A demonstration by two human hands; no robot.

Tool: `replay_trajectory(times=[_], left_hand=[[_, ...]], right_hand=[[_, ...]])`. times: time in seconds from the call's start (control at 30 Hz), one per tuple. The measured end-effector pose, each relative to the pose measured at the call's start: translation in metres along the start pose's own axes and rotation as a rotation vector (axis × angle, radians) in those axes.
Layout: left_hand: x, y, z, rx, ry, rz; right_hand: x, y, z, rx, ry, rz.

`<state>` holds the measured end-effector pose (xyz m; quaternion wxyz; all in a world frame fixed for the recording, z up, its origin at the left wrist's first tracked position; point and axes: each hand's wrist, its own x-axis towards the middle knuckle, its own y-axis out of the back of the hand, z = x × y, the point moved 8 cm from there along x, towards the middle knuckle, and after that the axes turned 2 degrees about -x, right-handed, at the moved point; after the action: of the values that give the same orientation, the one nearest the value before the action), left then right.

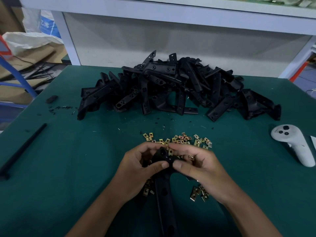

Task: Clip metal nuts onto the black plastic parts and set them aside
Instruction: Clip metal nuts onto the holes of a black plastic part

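Both hands grip one long black plastic bracket (pixel 163 170): left hand (pixel 136 168) curls around its upper end, right hand (pixel 196 165) pinches a brass-coloured metal clip nut (pixel 170 151) at its tip, fingers narrow.

Dim, even overhead light, with soft shadows under the heap of black plastic brackets (pixel 171 86). Faint sheen on the white handheld controller (pixel 294 142). Slight motion blur throughout. Wide-angle bending of the dark green mat-covered tabletop (pixel 68 168) near the edges.
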<state>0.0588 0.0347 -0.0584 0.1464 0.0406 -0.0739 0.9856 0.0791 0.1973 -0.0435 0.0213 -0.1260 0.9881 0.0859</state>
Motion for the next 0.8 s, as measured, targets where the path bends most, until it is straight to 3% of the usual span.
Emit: replay_trajectory(times=[0.43,0.57,0.63,0.73,0.8], left_hand=[[0.000,0.001,-0.003,0.078,0.040,-0.006],[-0.001,-0.001,-0.002,0.072,0.031,-0.042],[0.000,-0.001,-0.001,0.051,0.023,-0.047],[-0.001,-0.001,-0.002,0.001,0.040,-0.064],[-0.002,-0.002,-0.001,-0.029,0.046,-0.082]], right_hand=[[0.003,0.006,0.008,-0.221,0.044,0.107],[0.003,0.004,0.005,-0.242,0.075,0.064],[0.006,0.009,0.008,-0.009,0.033,0.050],[0.011,0.020,0.018,0.528,-0.075,0.091],[0.012,0.025,0.025,0.621,-0.123,0.109]])
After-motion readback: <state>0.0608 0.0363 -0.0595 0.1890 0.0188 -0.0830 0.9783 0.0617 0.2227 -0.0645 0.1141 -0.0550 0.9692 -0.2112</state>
